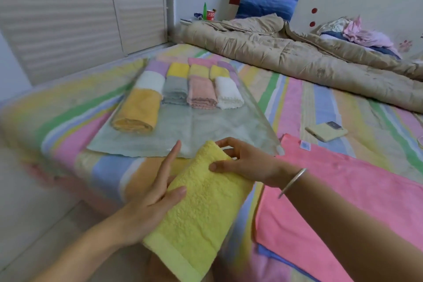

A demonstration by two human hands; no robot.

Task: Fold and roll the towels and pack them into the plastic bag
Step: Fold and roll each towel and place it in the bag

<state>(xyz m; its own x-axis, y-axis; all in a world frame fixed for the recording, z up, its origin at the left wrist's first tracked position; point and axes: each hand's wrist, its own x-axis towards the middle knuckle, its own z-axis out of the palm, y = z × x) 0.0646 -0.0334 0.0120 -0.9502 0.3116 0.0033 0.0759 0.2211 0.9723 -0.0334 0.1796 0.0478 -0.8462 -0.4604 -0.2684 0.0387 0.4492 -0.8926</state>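
A rolled yellow towel [199, 208] lies across the near edge of the bed, its far end pointing at the clear plastic bag [206, 130]. My left hand [153, 194] holds the roll from the left, thumb on top and fingers along its side. My right hand [242, 162] grips its far end, thumb on top and fingers over the tip. Inside the bag lie several rolled towels: an orange one [137, 110] at the left, grey [175, 90], pink [201, 92] and white [229, 92] ones, with more behind. A pink towel [343, 190] lies flat at the right.
A striped pastel sheet [304, 98] covers the bed. A beige quilt [297, 59] is bunched along the back, with a blue pillow [267, 4] and clothes [366, 34] behind it. A yellow phone [326, 133] lies right of the bag. A blue towel edge [274, 256] shows under the pink one.
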